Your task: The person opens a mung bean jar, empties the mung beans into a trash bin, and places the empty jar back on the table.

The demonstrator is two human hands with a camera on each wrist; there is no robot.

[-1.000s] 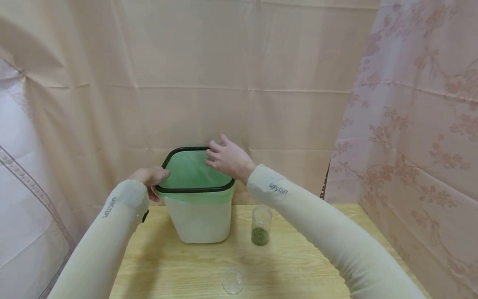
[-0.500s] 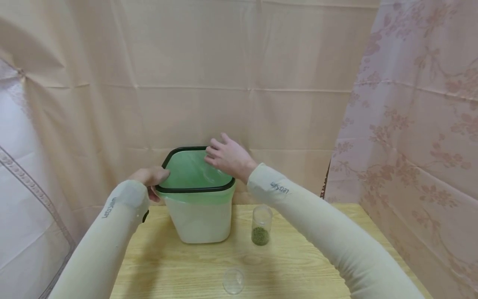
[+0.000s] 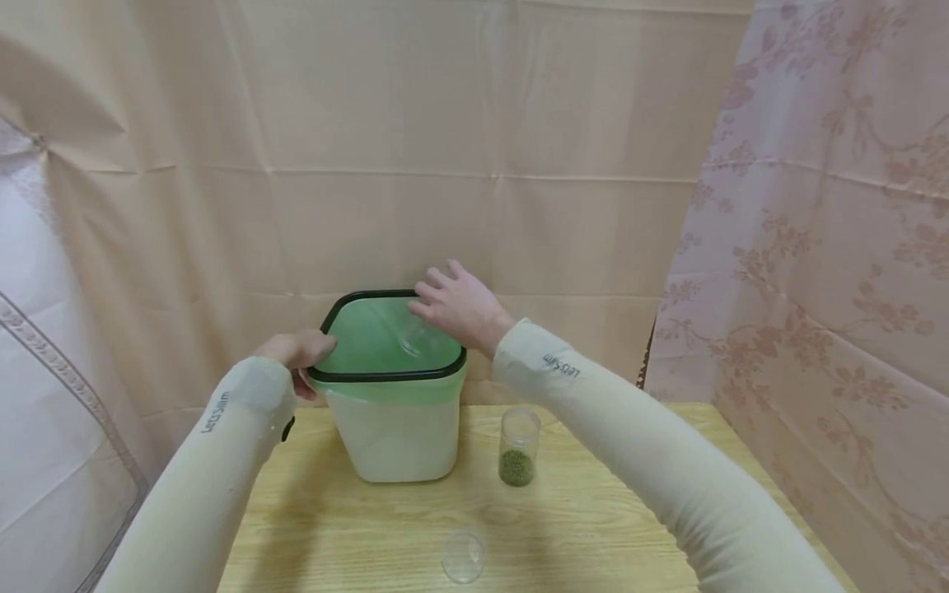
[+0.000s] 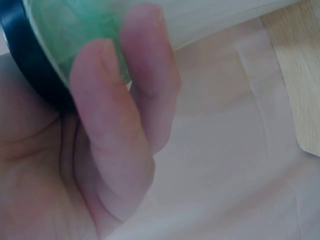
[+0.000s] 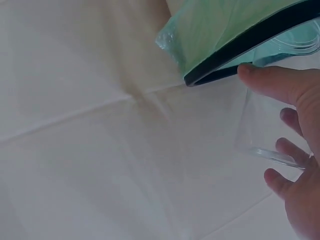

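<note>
Gripped by the right hand (image 3: 467, 309): one clear jar (image 5: 255, 120), tilted over the bin (image 3: 400, 436), whose rim (image 3: 385, 377) is held by the left hand (image 3: 296, 350). Probably light, stiff, kinda slick; best held mid-body.

White bin (image 3: 404, 441), green liner (image 3: 363, 338), pink floral curtain (image 3: 830, 296)

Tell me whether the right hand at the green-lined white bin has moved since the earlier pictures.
Yes: in the head view, the right hand has shifted slightly up and right against the bin's black rim.
</note>
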